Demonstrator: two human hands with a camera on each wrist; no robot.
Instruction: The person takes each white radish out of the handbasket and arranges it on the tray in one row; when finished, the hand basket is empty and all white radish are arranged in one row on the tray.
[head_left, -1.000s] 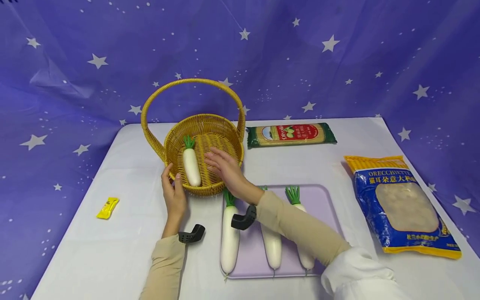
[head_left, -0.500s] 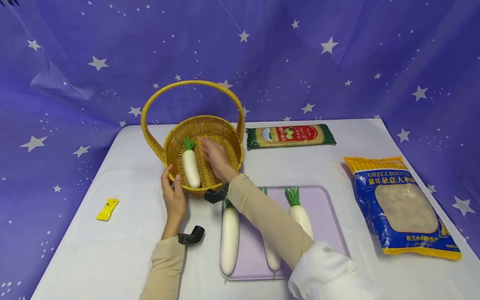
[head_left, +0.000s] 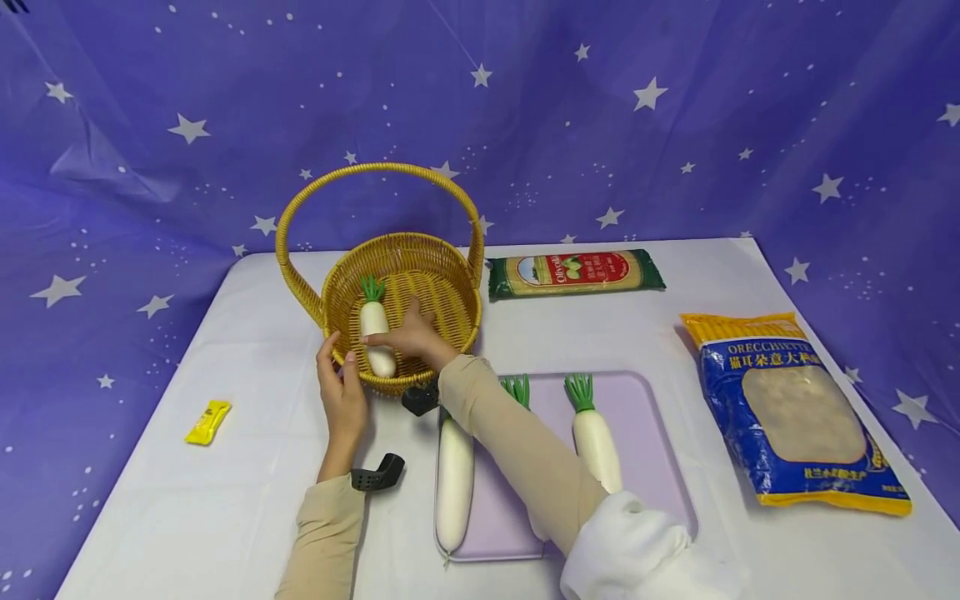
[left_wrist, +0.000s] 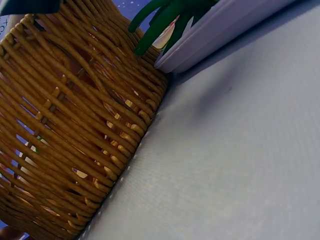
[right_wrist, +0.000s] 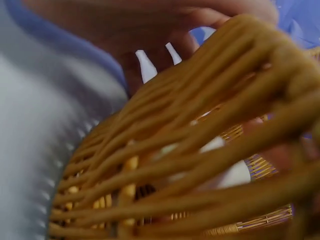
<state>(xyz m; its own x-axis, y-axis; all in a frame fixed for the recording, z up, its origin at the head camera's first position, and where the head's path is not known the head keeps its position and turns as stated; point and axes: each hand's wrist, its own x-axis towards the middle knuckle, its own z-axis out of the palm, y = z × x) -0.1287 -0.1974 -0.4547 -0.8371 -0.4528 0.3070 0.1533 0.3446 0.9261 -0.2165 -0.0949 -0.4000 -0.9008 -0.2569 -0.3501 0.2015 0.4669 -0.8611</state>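
A yellow wicker basket point(head_left: 405, 242) with a tall handle stands on the white-covered table; its woven wall point(left_wrist: 75, 110) fills much of the left wrist view. Inside lies a white radish point(head_left: 373, 317) with green leaves. My right hand point(head_left: 415, 337) reaches over the near rim, fingers spread, thumb lying across the radish; whether it presses is unclear. At the near-left rim my left hand point(head_left: 342, 400) holds the basket between thumb and fingers. In the right wrist view, blurred radish point(right_wrist: 235, 176) shows through the wicker.
A lilac tray point(head_left: 652, 467) holds a left radish point(head_left: 454, 492), a right radish point(head_left: 596, 446) and a middle one mostly under my right sleeve. Behind lies a spaghetti pack point(head_left: 573, 273); at right, a blue orecchiette bag point(head_left: 802, 417). A small yellow packet point(head_left: 207, 422) sits left.
My right hand first moved deeper into the basket, then came down and left onto the radish. My left hand stays at the rim. The view has shifted slightly.
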